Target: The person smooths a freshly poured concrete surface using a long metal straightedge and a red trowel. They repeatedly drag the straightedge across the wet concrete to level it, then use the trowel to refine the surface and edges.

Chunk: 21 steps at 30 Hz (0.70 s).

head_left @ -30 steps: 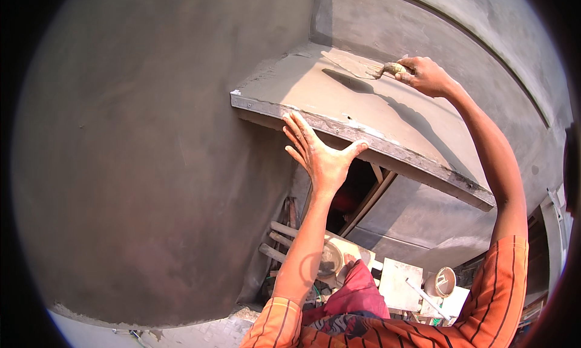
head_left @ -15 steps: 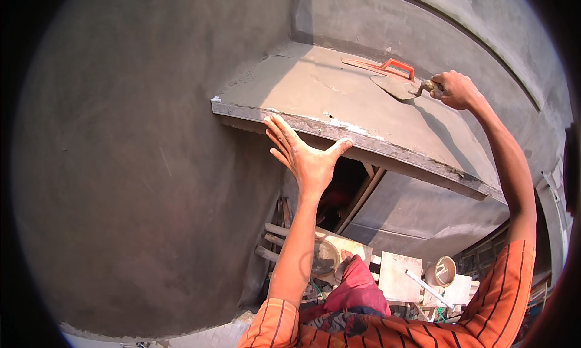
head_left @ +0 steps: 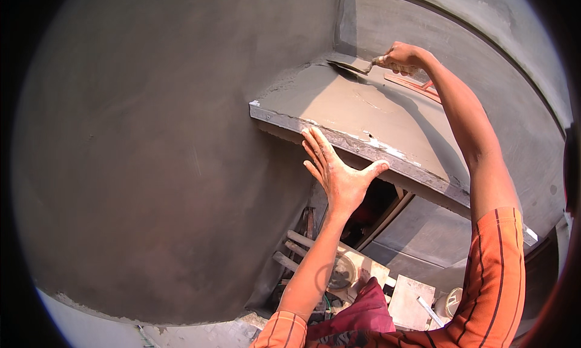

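My right hand [head_left: 402,59] is wrapped round the handle of a trowel [head_left: 350,64], whose blade is at the far left corner of a mortar-covered ledge [head_left: 339,103], close to the wall. Whether the blade touches the mortar I cannot tell. Spread fingers and thumb of my left hand [head_left: 345,175] rest against the straight edging bar [head_left: 351,145] along the ledge's front. Partly behind my right forearm, an orange-handled float [head_left: 414,87] lies on the mortar.
A large grey plastered wall [head_left: 145,166] fills the left side. Under the ledge is a dark opening [head_left: 375,206]. Below stand planks [head_left: 413,302], a bucket [head_left: 343,272], and another bucket [head_left: 449,302] partly hidden by my sleeve. Wooden poles [head_left: 296,245] stick out beside the wall.
My right hand has carried the trowel leftward over the ledge, from beside the float to the far corner. The left hand keeps its place at the edging bar while the whole view has shifted.
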Each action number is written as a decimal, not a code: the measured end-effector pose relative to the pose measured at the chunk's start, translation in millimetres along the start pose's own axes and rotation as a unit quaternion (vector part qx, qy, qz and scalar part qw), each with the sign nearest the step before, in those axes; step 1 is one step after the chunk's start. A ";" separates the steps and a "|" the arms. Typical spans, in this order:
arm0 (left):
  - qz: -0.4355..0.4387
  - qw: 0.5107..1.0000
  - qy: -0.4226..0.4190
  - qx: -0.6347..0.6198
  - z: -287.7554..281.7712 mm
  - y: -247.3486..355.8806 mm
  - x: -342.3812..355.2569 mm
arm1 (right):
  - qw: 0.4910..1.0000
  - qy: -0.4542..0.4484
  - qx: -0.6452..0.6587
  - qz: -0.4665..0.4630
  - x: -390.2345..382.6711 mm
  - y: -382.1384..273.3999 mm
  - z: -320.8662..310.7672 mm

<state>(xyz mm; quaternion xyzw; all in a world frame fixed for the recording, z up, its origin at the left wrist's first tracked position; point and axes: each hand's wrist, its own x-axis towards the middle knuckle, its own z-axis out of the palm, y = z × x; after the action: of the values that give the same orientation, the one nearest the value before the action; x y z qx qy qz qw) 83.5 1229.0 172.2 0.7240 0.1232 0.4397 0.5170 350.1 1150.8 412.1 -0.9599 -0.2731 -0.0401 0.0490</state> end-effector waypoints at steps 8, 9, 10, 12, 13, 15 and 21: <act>-0.007 1.000 0.003 0.008 2.0 -5.1 0.3 | 0.996 -0.034 -0.001 -0.082 -8.2 -36.4 2.4; -0.007 1.000 0.005 0.008 0.7 -4.5 0.3 | 0.995 -0.038 0.002 -0.091 -14.9 -43.0 1.9; -0.007 1.000 0.006 0.008 0.2 -4.2 0.9 | 0.994 -0.041 0.005 -0.099 -24.1 -50.2 1.8; -0.005 1.000 0.004 0.006 -0.4 -2.7 1.1 | 0.993 -0.041 -0.001 -0.111 -41.1 -61.9 1.6; -0.004 1.000 0.002 0.006 -0.7 -2.2 1.0 | 0.992 -0.039 -0.009 -0.116 -48.1 -66.7 2.1; -0.004 1.000 0.002 0.006 -3.1 -3.0 0.5 | 0.993 -0.026 -0.020 -0.112 -65.3 -82.2 5.7; -0.014 1.000 0.001 0.011 -1.4 -0.7 1.9 | 0.986 -0.003 -0.038 -0.161 -95.5 -94.3 16.5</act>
<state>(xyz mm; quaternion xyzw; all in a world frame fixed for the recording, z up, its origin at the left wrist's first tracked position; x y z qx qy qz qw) 83.7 1231.4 172.6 0.7274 0.1387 0.4322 0.5147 220.2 1182.8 392.7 -0.9048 -0.4223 -0.0544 0.0047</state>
